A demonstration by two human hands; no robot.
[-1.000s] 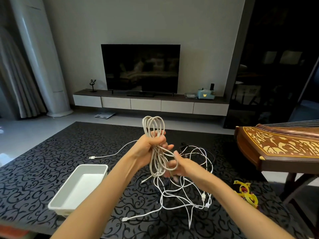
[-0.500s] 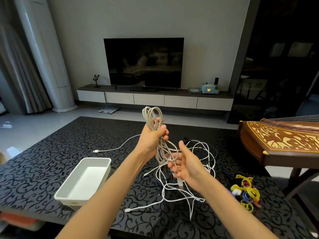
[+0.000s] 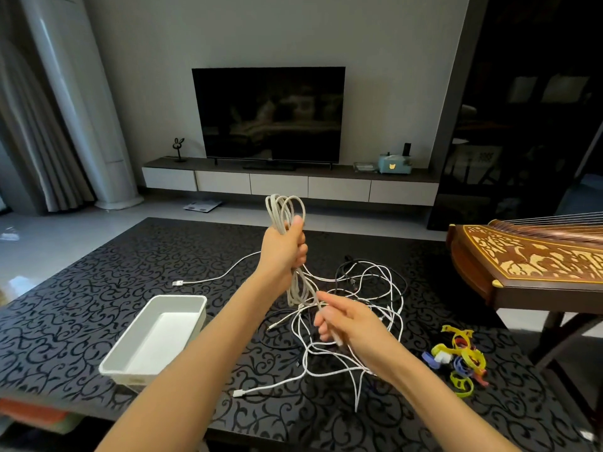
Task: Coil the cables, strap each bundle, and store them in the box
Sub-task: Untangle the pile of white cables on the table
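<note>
Coiling step: left hand (image 3: 285, 246) is fisted round the white cable coil (image 3: 286, 208), loops standing above the knuckles, well above the table (image 3: 98, 272); right hand (image 3: 346, 324) pinches the tail of that cable, its plug apparently poking below the fingers, though it's blurred; to do this well, keep the left grip firm so no loop spills, and feed the tail in at matching length; straps (image 3: 456, 360) lie to the right, box (image 3: 177, 297) to the left, loose cables (image 3: 375, 288) tangled between them.
</note>
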